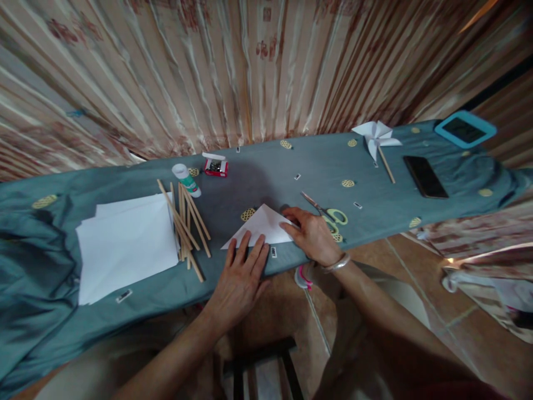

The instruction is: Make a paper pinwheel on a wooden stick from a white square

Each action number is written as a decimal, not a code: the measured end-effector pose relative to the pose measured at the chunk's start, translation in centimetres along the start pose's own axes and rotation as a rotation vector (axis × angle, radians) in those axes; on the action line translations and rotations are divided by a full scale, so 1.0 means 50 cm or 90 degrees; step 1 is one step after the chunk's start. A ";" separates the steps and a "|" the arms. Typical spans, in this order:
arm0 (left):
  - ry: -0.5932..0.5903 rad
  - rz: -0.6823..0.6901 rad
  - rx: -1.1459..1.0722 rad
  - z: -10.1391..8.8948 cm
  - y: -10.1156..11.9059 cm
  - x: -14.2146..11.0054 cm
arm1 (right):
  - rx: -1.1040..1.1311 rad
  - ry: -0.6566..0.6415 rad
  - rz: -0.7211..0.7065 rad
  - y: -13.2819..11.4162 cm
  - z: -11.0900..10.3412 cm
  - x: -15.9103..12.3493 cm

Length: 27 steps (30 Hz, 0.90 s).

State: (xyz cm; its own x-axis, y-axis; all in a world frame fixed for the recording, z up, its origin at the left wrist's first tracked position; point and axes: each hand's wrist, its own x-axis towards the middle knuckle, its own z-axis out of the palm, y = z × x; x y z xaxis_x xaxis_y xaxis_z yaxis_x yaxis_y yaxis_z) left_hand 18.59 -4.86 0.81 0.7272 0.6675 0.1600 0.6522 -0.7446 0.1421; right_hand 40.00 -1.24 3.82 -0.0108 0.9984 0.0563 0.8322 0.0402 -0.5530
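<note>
My left hand [239, 280] covers part of the near edge of the folded paper [266, 222], and my right hand [314, 236] hides its right corner. The lettering on the white-and-green tube [187, 180] is too small to read, as are the pieces in the red box [215, 165] (dark bits, no clearer). The blue-framed device's [465, 129] display is blurred; the frame's bottom edge cuts off my left forearm [175, 355].

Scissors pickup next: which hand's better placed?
Right, I'd say. The right hand is right beside the scissors, at the folded paper's right end. The left hand is farther off, fingers spread on the paper's near edge.
</note>
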 end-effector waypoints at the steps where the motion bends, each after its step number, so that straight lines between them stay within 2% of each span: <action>1: -0.001 -0.001 0.002 0.000 0.000 0.000 | -0.010 0.003 -0.009 0.001 0.002 0.000; 6: -0.008 -0.003 0.006 -0.001 0.002 0.002 | -0.080 0.020 -0.067 0.004 0.007 -0.006; 12: -0.020 -0.010 0.004 -0.004 0.003 0.003 | -0.143 0.073 -0.180 -0.007 0.009 -0.019; 17: -0.027 -0.009 0.009 -0.004 0.004 0.004 | -0.080 0.008 -0.275 -0.034 0.025 -0.041; 19: -0.029 -0.007 0.009 -0.005 0.004 0.004 | -0.049 -0.003 -0.269 -0.040 0.035 -0.047; 27: 0.013 0.012 0.002 0.000 -0.017 0.001 | 0.055 0.011 -0.137 -0.042 0.054 -0.036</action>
State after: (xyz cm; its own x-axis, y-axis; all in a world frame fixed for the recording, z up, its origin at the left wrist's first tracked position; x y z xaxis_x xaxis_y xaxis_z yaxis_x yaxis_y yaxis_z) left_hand 18.07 -4.19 0.68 0.7351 0.6530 0.1822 0.6390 -0.7572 0.1357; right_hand 36.78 -3.00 2.65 -0.1731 0.9657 0.1937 0.7614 0.2560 -0.5956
